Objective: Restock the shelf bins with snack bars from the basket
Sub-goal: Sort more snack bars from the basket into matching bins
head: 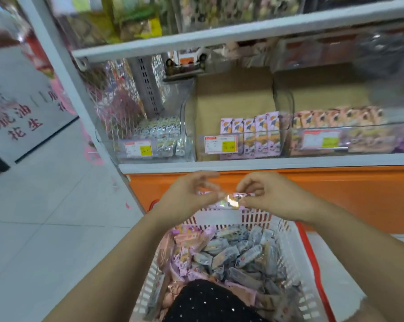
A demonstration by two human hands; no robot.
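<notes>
Between hands [233, 196]: pink shiny snack bar [239, 198]

basket [287, 247] white, heaped with pink and grey bars [231, 254] | one pink bar [234, 199] level above my basket's far rim | bins [191, 135] clear, part-filled

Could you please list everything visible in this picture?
Basket: one, white with red trim, below the hands.
Loose bars: many, pink and grey, in the basket.
Held bar: one, pink, above the basket.
Clear bins: three, transparent, on the shelf.
Pale packs: many, grey-white, left bin.
Upright bars: one row, pink-orange, middle bin.
Peach bars: one row, right bin.
Price tags: three, white and yellow, bin fronts.
Sign: one, white with red characters, far left.
Left hand: pinches the held bar's end.
Right hand: pinches its other end.
</notes>
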